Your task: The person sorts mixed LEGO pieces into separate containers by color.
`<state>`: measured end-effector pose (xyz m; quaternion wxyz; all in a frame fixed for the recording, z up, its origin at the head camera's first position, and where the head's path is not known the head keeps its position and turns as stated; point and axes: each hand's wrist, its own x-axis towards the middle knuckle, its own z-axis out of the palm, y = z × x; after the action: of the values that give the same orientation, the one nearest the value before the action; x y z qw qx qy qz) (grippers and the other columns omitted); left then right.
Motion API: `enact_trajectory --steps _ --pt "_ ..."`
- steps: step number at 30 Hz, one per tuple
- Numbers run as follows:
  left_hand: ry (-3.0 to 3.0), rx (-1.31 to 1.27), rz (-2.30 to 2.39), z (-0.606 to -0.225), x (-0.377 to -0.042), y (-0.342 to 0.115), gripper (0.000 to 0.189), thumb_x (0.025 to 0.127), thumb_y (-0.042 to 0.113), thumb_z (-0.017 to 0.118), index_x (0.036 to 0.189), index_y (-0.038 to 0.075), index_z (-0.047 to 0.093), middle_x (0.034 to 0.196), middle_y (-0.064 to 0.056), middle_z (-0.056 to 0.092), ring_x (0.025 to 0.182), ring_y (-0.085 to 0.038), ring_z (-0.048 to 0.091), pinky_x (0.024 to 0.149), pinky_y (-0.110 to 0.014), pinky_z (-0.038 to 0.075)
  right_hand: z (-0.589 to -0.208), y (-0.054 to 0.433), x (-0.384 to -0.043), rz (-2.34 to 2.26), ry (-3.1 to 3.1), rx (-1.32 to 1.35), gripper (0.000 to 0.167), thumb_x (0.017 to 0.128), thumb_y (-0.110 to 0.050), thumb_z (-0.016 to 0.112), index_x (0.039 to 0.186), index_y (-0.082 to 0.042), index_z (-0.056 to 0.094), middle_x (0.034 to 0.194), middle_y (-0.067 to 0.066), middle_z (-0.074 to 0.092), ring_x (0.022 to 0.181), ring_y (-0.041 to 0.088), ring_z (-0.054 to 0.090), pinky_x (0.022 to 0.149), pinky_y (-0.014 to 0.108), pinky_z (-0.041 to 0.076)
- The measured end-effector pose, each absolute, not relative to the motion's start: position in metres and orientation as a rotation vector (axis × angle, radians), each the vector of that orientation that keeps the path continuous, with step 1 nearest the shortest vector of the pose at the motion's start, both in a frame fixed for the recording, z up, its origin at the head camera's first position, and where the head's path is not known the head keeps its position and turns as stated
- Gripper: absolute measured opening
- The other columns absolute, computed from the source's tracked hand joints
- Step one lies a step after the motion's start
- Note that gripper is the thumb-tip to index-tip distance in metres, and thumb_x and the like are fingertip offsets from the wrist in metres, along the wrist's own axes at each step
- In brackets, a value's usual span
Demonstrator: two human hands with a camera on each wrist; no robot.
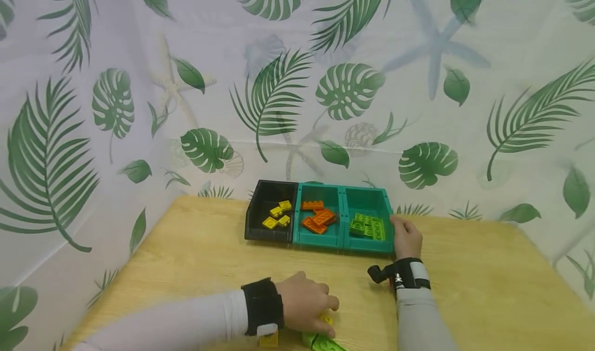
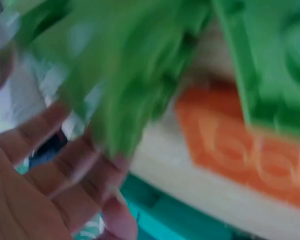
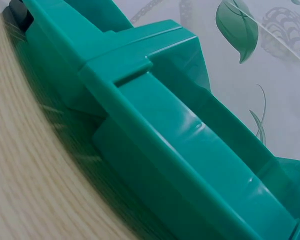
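My left hand (image 1: 307, 302) reaches over a few toy building bricks near the table's front edge, its fingers bent loosely downward. A yellow brick (image 1: 327, 319) shows by its fingertips, and a light green brick (image 1: 325, 342) lies just below. In the left wrist view, the fingers (image 2: 74, 175) touch a blurred green brick (image 2: 124, 85); an orange brick (image 2: 240, 150) and another green brick (image 2: 285, 65) are beside it. At the right end of the joined bins, my right hand (image 1: 408, 240) holds the side of the teal bin (image 1: 369, 245). The right wrist view shows bin walls but no fingers.
The black bin (image 1: 269, 236) holds several yellow bricks (image 1: 278, 214). Orange bricks (image 1: 321, 218) lie in the middle teal bin (image 1: 317, 240), green bricks (image 1: 369, 226) in the right one. A leaf-printed cloth (image 1: 297, 108) hangs behind the wooden table (image 1: 200, 258).
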<state>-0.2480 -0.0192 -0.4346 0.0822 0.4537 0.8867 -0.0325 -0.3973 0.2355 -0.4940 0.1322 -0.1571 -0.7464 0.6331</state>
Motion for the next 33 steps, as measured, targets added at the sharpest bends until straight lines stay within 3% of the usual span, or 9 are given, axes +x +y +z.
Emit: enact_trajectory --steps 3,6,13,18,23,25,28,31,33 --pt "2.719 1.331 -0.151 -0.443 -0.243 -0.009 0.035 0.091 0.055 0.061 0.111 0.026 0.066 0.088 0.009 0.060 0.061 -0.003 0.050 0.057 -0.024 0.036 -0.493 0.234 -0.397 1.840 -2.156 -0.441 0.054 0.097 -0.048 0.053 0.127 -0.005 0.063 0.135 0.014 0.057 0.121 0.027 0.049 0.101 0.044 0.037" --pt "2.714 1.349 -0.099 -0.450 -0.241 -0.003 0.022 0.090 0.039 0.070 0.105 0.023 0.067 0.082 0.010 0.058 0.060 -0.002 0.045 0.055 -0.019 0.035 -0.498 0.232 -0.392 1.856 -2.150 -0.430 0.055 0.096 -0.049 0.053 0.127 -0.004 0.062 0.136 0.015 0.057 0.125 0.031 0.048 0.106 0.048 0.035" --pt "2.648 1.426 0.040 -0.449 -0.248 -0.003 0.021 0.083 0.017 0.075 0.103 0.018 0.069 0.082 0.009 0.060 0.062 0.000 0.046 0.055 -0.012 0.034 -0.499 0.232 -0.395 1.854 -2.159 -0.411 0.057 0.096 -0.051 0.053 0.129 -0.005 0.061 0.137 0.015 0.056 0.127 0.031 0.048 0.108 0.048 0.034" --pt "2.699 1.422 0.125 -0.434 -0.260 -0.013 0.023 0.089 0.006 0.069 0.109 0.017 0.073 0.098 0.003 0.070 0.082 -0.005 0.060 0.073 -0.012 0.043 -0.497 0.235 -0.398 1.852 -2.152 -0.415 0.060 0.095 -0.054 0.053 0.130 -0.006 0.061 0.138 0.014 0.056 0.127 0.031 0.048 0.107 0.048 0.035" --pt "2.882 1.260 0.175 -0.407 -0.270 -0.032 0.036 0.091 -0.007 0.060 0.120 0.013 0.069 0.111 -0.002 0.069 0.098 -0.014 0.063 0.084 -0.018 0.048 -0.497 0.234 -0.396 1.877 -2.150 -0.412 0.060 0.095 -0.055 0.053 0.130 -0.006 0.061 0.137 0.014 0.055 0.126 0.031 0.047 0.106 0.048 0.034" --pt "2.940 1.142 0.249 -0.399 -0.280 -0.045 0.032 0.094 -0.004 0.057 0.121 0.012 0.067 0.115 -0.003 0.069 0.103 -0.015 0.064 0.087 -0.021 0.050 -0.497 0.233 -0.395 1.873 -2.161 -0.405 0.060 0.096 -0.054 0.052 0.130 -0.006 0.061 0.137 0.014 0.055 0.126 0.031 0.047 0.106 0.048 0.034" --pt "3.063 0.939 0.335 -0.394 -0.304 -0.066 0.013 0.101 0.015 0.055 0.102 0.015 0.068 0.089 0.002 0.068 0.081 -0.012 0.065 0.073 -0.023 0.052 -0.497 0.233 -0.395 1.841 -2.178 -0.406 0.059 0.096 -0.053 0.051 0.129 -0.005 0.061 0.136 0.015 0.056 0.124 0.031 0.048 0.103 0.047 0.036" --pt "3.206 0.786 0.272 -0.400 -0.333 -0.085 0.036 0.101 0.037 0.053 0.072 0.017 0.059 0.058 0.006 0.047 0.053 -0.010 0.053 0.054 -0.025 0.044 -0.498 0.233 -0.397 1.809 -2.175 -0.428 0.059 0.096 -0.054 0.051 0.126 -0.005 0.063 0.133 0.014 0.057 0.119 0.028 0.050 0.099 0.043 0.037" --pt "3.304 0.706 0.096 -0.409 -0.349 -0.096 0.045 0.100 0.041 0.054 0.062 0.017 0.057 0.053 0.006 0.037 0.046 -0.011 0.047 0.047 -0.027 0.041 -0.499 0.233 -0.397 1.798 -2.170 -0.432 0.058 0.096 -0.053 0.051 0.124 -0.004 0.063 0.131 0.013 0.058 0.114 0.026 0.050 0.095 0.040 0.037"
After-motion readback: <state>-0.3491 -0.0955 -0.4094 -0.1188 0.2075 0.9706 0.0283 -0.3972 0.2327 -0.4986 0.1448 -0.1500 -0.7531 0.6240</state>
